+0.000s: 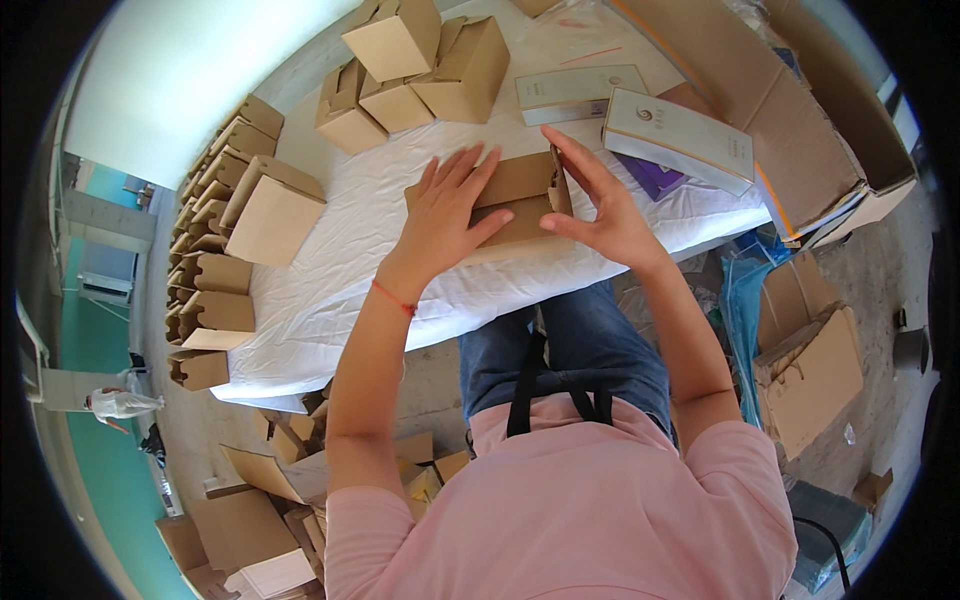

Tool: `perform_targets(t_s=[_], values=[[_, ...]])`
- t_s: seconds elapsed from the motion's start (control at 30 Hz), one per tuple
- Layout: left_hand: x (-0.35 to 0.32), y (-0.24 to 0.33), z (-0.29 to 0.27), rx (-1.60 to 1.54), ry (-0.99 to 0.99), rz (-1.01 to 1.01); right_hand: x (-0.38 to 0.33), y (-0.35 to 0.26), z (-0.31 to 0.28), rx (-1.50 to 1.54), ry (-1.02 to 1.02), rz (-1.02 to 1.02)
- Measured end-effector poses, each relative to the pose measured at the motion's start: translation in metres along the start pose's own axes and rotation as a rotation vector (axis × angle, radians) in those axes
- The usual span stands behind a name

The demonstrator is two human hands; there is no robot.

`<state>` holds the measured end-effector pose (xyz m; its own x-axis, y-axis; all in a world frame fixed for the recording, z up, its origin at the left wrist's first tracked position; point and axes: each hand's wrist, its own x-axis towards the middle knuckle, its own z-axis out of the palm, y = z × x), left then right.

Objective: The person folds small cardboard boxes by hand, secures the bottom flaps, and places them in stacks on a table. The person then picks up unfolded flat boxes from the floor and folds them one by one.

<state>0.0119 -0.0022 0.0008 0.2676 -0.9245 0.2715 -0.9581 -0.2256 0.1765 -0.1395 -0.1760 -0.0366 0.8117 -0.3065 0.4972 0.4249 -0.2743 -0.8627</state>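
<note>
A small brown cardboard box (524, 180) lies in front of me on the white cloth of the table, its upper side uncovered so that its inner walls show. My left hand (445, 212) rests on the box's left end, fingers spread and thumb reaching over the near wall. At the right end, my right hand (603, 203) has its fingers stretched along the outside of an upright end flap (557, 180), thumb apart and near the box's front corner. The left fingers hide the left end of the box.
Several brown boxes (395, 42) are stacked at the back. Many more (278, 210) line the table's left edge. Two pale printed boxes (680, 135) and a purple piece (648, 178) lie to the right, beside a large carton (760, 90). Cardboard (245, 530) litters the floor.
</note>
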Motion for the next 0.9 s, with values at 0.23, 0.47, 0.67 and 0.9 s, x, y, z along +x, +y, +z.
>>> perform_targets(t_s=[0.23,0.47,0.67,0.9], values=[[0.036,-0.002,0.012,-0.082,0.006,0.136,-0.005,0.003,0.014,-0.100,0.121,-0.045],[0.038,-0.008,0.021,-0.205,0.163,-0.056,-0.006,0.015,0.026,-0.131,0.277,-0.091],[0.049,-0.012,0.025,-0.262,0.184,-0.184,0.001,0.028,0.027,-0.600,0.043,-0.318],[0.033,-0.018,0.027,-0.424,0.135,0.092,-0.005,0.020,0.036,-0.340,0.385,-0.115]])
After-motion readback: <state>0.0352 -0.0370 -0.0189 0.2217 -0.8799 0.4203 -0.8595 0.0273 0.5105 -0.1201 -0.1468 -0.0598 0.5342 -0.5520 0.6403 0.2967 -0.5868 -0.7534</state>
